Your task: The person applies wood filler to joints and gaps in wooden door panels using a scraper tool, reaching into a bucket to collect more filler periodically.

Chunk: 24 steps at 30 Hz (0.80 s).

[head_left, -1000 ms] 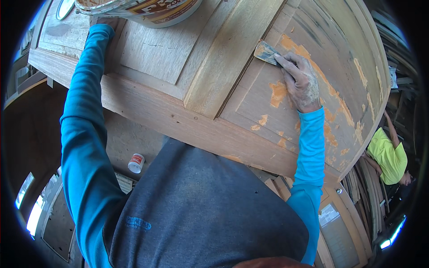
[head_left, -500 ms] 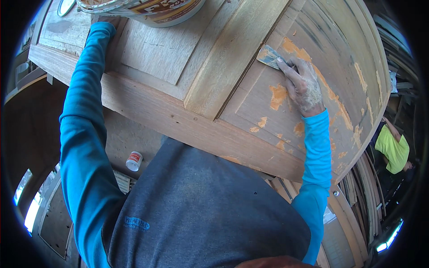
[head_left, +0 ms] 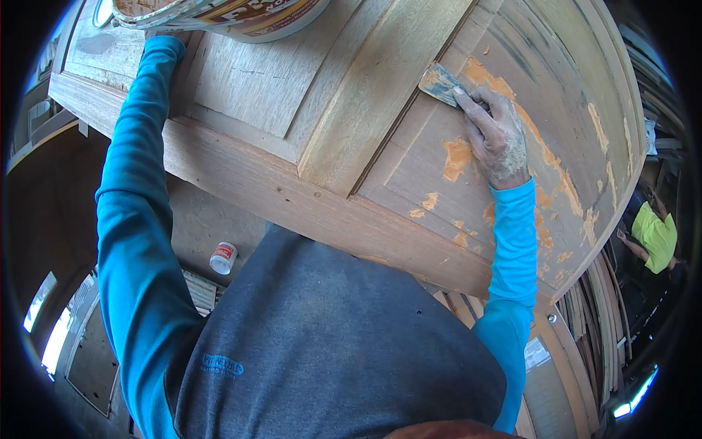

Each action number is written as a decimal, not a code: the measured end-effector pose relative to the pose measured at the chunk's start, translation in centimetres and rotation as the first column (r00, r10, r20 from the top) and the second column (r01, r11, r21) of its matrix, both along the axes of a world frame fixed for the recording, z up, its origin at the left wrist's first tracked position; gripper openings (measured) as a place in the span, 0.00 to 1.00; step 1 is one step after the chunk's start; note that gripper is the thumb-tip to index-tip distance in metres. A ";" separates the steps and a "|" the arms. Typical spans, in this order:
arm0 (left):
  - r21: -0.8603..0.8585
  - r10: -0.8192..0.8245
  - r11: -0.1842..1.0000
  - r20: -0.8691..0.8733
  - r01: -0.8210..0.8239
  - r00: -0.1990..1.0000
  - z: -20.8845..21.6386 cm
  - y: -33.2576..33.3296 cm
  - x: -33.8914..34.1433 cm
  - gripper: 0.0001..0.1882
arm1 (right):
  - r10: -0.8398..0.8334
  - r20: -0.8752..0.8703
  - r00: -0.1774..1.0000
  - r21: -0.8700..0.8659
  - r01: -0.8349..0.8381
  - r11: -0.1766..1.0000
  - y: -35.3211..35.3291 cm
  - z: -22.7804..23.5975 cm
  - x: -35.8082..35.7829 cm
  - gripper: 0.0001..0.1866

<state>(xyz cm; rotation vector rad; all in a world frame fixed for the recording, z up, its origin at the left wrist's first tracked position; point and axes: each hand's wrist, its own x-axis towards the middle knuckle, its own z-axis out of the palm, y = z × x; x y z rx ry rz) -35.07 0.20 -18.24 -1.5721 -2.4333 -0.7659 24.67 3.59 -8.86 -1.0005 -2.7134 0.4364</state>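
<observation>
Head view: your right hand point(head_left: 501, 139) pinches the scraper point(head_left: 439, 83) between thumb and fingers, the other fingers curled in. That grip seems meant to keep the blade low and easy to tilt. The scraper is over the upper left part of the door's right panel point(head_left: 420, 161), beside the groove; you cannot tell from here whether its edge touches the wood. Orange filler point(head_left: 458, 158) lies in patches around your hand, and dust whitens its back.

Your left sleeve point(head_left: 135, 161) runs up to the bucket point(head_left: 263, 20), which hides your left hand, so you cannot tell whether it grips, presses or rests. It may be steadying the bucket or bracing on the door point(head_left: 365, 110). The bucket is at the door's far side, mouth up, probably so that it stays within reach and away from the patched panel. A white cup point(head_left: 223, 257) lies tipped on the floor, and a worker point(head_left: 654, 238) in yellow is well apart at right.
</observation>
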 end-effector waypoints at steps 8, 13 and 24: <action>-0.005 0.014 1.000 0.001 -0.014 1.000 -0.1 -0.2 -0.3 0.30 | 0.039 0.066 0.997 0.039 -0.041 0.998 0.2 0.1 0.0 0.29; -0.006 0.018 1.000 0.003 -0.018 1.000 0.0 -0.2 -0.4 0.29 | 0.065 0.244 0.967 0.105 -0.093 0.990 0.2 1.7 -0.8 0.28; -0.010 0.017 1.000 -0.002 -0.017 1.000 0.1 -0.4 -0.5 0.29 | -0.023 0.158 0.987 0.060 0.014 0.998 -0.8 4.0 -0.9 0.28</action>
